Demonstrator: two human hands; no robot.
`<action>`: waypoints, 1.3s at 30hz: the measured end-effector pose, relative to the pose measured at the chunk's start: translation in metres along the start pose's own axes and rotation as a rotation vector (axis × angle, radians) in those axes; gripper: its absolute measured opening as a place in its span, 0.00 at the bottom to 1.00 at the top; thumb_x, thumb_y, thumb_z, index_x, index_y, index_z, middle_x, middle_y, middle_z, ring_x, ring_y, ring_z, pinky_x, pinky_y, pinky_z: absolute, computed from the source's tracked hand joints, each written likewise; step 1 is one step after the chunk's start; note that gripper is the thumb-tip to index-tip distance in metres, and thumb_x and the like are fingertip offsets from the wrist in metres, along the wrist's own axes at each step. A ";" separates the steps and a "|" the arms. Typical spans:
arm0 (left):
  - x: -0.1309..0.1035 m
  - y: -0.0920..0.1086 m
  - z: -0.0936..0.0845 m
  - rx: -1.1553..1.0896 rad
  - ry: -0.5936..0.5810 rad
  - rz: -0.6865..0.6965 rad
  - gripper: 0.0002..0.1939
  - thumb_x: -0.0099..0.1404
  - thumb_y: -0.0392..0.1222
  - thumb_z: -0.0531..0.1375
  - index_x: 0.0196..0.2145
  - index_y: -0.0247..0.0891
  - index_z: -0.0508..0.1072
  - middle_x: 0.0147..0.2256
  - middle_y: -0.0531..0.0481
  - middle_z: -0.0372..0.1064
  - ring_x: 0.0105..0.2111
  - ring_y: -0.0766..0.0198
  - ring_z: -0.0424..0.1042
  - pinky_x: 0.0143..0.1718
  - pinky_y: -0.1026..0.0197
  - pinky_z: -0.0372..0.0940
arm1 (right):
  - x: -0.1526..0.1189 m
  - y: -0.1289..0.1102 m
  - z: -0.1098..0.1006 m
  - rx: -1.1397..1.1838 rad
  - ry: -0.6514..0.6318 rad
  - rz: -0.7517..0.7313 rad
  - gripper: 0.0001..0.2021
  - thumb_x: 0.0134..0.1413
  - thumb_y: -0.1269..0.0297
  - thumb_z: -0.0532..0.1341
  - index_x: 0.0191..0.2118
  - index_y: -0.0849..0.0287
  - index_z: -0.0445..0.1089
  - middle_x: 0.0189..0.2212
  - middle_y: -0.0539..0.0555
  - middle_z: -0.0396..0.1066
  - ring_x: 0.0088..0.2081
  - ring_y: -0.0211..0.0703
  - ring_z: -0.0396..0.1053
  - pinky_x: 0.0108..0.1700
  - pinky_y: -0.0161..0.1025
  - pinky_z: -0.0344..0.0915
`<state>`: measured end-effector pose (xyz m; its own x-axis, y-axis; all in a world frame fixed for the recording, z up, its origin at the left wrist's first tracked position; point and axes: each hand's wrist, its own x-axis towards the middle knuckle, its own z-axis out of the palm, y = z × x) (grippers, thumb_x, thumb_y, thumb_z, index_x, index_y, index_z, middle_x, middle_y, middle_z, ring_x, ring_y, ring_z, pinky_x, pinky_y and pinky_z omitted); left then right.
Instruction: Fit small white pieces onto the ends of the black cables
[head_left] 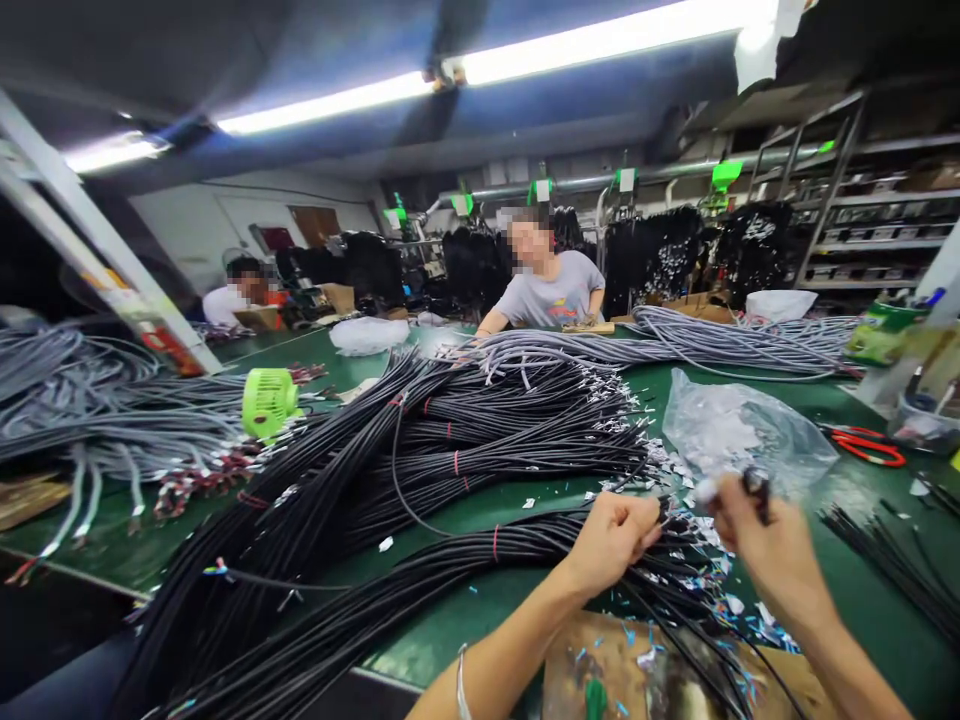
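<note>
Bundles of black cables lie across the green table, some bound with red ties. My left hand is closed around a black cable near the stripped ends of the front bundle. To its right, my right hand is raised with bent fingers round a small dark object, blurred, perhaps a tool; something white shows at the fingertips. White and blue scraps are scattered beneath and between my hands. A cardboard piece lies below them, with cables hanging over it.
Beyond my right hand are a clear plastic bag and red-handled scissors. Grey cables lie at the back. A green fan stands at left. One person works across the table, another further left.
</note>
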<state>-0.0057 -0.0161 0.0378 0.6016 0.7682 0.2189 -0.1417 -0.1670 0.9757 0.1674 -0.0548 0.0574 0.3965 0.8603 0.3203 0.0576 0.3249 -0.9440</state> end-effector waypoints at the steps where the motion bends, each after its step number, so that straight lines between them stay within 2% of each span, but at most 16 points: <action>1: 0.000 0.000 0.000 0.008 -0.002 0.000 0.31 0.59 0.68 0.49 0.15 0.39 0.50 0.13 0.61 0.42 0.15 0.76 0.40 0.17 0.65 0.37 | -0.007 0.005 0.006 -0.033 -0.062 -0.027 0.09 0.37 0.66 0.69 0.20 0.59 0.68 0.16 0.47 0.64 0.19 0.34 0.58 0.20 0.33 0.55; 3: -0.001 0.001 -0.001 0.026 -0.011 -0.006 0.31 0.60 0.66 0.49 0.15 0.38 0.51 0.13 0.60 0.43 0.15 0.75 0.40 0.18 0.64 0.37 | -0.018 0.013 0.013 -0.210 -0.229 -0.254 0.03 0.42 0.69 0.67 0.26 0.58 0.72 0.23 0.50 0.69 0.25 0.38 0.64 0.27 0.35 0.60; 5: -0.002 0.004 -0.003 0.045 -0.022 -0.023 0.31 0.61 0.64 0.50 0.14 0.38 0.51 0.13 0.60 0.43 0.15 0.75 0.40 0.19 0.63 0.37 | -0.023 0.019 0.012 -0.384 -0.350 -0.519 0.08 0.47 0.74 0.61 0.34 0.57 0.73 0.28 0.53 0.71 0.27 0.39 0.66 0.29 0.36 0.62; 7: -0.003 0.007 -0.007 0.081 -0.050 -0.048 0.30 0.62 0.63 0.51 0.14 0.37 0.51 0.14 0.60 0.42 0.16 0.75 0.40 0.19 0.63 0.37 | -0.024 0.021 0.007 -0.487 -0.426 -0.640 0.13 0.47 0.77 0.58 0.37 0.56 0.73 0.29 0.53 0.71 0.26 0.39 0.65 0.28 0.36 0.61; 9: -0.004 0.010 -0.010 0.120 -0.101 -0.066 0.30 0.62 0.62 0.50 0.14 0.37 0.52 0.14 0.60 0.42 0.16 0.74 0.41 0.20 0.63 0.38 | -0.023 0.019 0.003 -0.467 -0.469 -0.543 0.09 0.47 0.76 0.59 0.32 0.56 0.73 0.26 0.52 0.69 0.26 0.38 0.63 0.28 0.35 0.59; 11: -0.004 0.010 -0.012 0.140 -0.161 -0.070 0.30 0.62 0.62 0.50 0.15 0.37 0.53 0.15 0.59 0.44 0.17 0.74 0.42 0.20 0.63 0.39 | -0.024 0.017 0.005 -0.254 -0.467 -0.223 0.05 0.46 0.71 0.61 0.23 0.58 0.69 0.21 0.50 0.63 0.24 0.37 0.59 0.25 0.34 0.57; 14: -0.002 0.008 -0.009 0.129 -0.192 -0.022 0.30 0.61 0.64 0.50 0.15 0.36 0.55 0.16 0.58 0.47 0.18 0.73 0.45 0.21 0.64 0.42 | -0.026 0.016 0.017 0.120 -0.392 0.251 0.14 0.43 0.60 0.62 0.16 0.59 0.60 0.14 0.44 0.50 0.17 0.30 0.46 0.16 0.30 0.46; 15: -0.001 0.006 -0.007 0.127 -0.177 0.006 0.29 0.61 0.64 0.50 0.16 0.36 0.56 0.17 0.57 0.48 0.19 0.72 0.46 0.21 0.64 0.44 | -0.027 0.017 0.022 0.178 -0.359 0.326 0.15 0.43 0.58 0.61 0.16 0.59 0.59 0.13 0.43 0.48 0.15 0.28 0.41 0.15 0.29 0.41; 17: 0.000 0.003 -0.001 0.126 -0.113 0.056 0.28 0.61 0.63 0.51 0.17 0.36 0.56 0.17 0.57 0.49 0.19 0.72 0.47 0.22 0.64 0.45 | -0.028 0.019 0.030 0.200 -0.284 0.356 0.14 0.43 0.57 0.59 0.18 0.58 0.58 0.13 0.41 0.46 0.15 0.26 0.34 0.13 0.27 0.36; 20: 0.001 0.000 0.007 0.117 -0.046 0.090 0.27 0.64 0.60 0.50 0.17 0.36 0.56 0.18 0.57 0.48 0.19 0.72 0.46 0.21 0.64 0.44 | -0.025 0.018 0.035 0.211 -0.183 0.348 0.13 0.41 0.58 0.59 0.17 0.58 0.57 0.12 0.41 0.48 0.14 0.24 0.34 0.12 0.26 0.35; 24: -0.002 -0.001 0.008 0.045 -0.024 0.096 0.27 0.64 0.58 0.51 0.16 0.37 0.53 0.16 0.58 0.46 0.18 0.73 0.44 0.20 0.64 0.41 | -0.004 0.003 0.014 0.188 -0.073 0.230 0.15 0.42 0.57 0.60 0.17 0.57 0.55 0.13 0.42 0.50 0.13 0.25 0.37 0.11 0.27 0.36; 27: -0.004 -0.002 0.004 -0.003 0.013 0.080 0.29 0.63 0.60 0.51 0.15 0.39 0.48 0.15 0.59 0.43 0.17 0.74 0.42 0.19 0.64 0.40 | 0.013 -0.007 -0.008 0.145 0.026 0.076 0.20 0.50 0.52 0.56 0.17 0.55 0.49 0.14 0.42 0.47 0.13 0.25 0.38 0.12 0.28 0.40; 28: -0.004 -0.002 0.003 -0.006 0.015 0.075 0.29 0.63 0.61 0.51 0.15 0.39 0.48 0.15 0.59 0.42 0.17 0.74 0.42 0.19 0.64 0.40 | 0.014 -0.006 -0.011 0.115 0.055 0.018 0.21 0.52 0.50 0.54 0.17 0.55 0.47 0.13 0.41 0.45 0.13 0.26 0.36 0.11 0.28 0.38; 31: -0.005 -0.001 0.001 0.007 0.006 0.060 0.30 0.62 0.63 0.50 0.15 0.39 0.49 0.14 0.59 0.42 0.16 0.74 0.42 0.19 0.64 0.39 | 0.005 0.004 -0.003 -0.053 -0.052 -0.054 0.18 0.54 0.54 0.58 0.18 0.57 0.58 0.13 0.43 0.50 0.14 0.29 0.45 0.14 0.30 0.43; 35: -0.005 -0.003 0.005 0.036 -0.003 0.041 0.29 0.62 0.62 0.50 0.15 0.37 0.53 0.14 0.59 0.44 0.16 0.74 0.42 0.19 0.64 0.39 | -0.017 0.016 0.015 -0.294 -0.273 -0.238 0.09 0.48 0.63 0.64 0.21 0.59 0.69 0.18 0.48 0.60 0.22 0.35 0.56 0.24 0.34 0.54; 39: -0.002 -0.003 0.007 0.105 0.046 0.001 0.28 0.64 0.60 0.50 0.16 0.36 0.55 0.15 0.59 0.44 0.17 0.73 0.42 0.20 0.64 0.39 | -0.021 0.018 0.008 -0.435 -0.314 -0.409 0.04 0.47 0.68 0.62 0.25 0.58 0.72 0.21 0.50 0.63 0.23 0.37 0.57 0.27 0.36 0.52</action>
<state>-0.0013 -0.0217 0.0345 0.5642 0.7954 0.2214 -0.0578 -0.2294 0.9716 0.1524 -0.0642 0.0343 -0.0167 0.7962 0.6048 0.5361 0.5177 -0.6668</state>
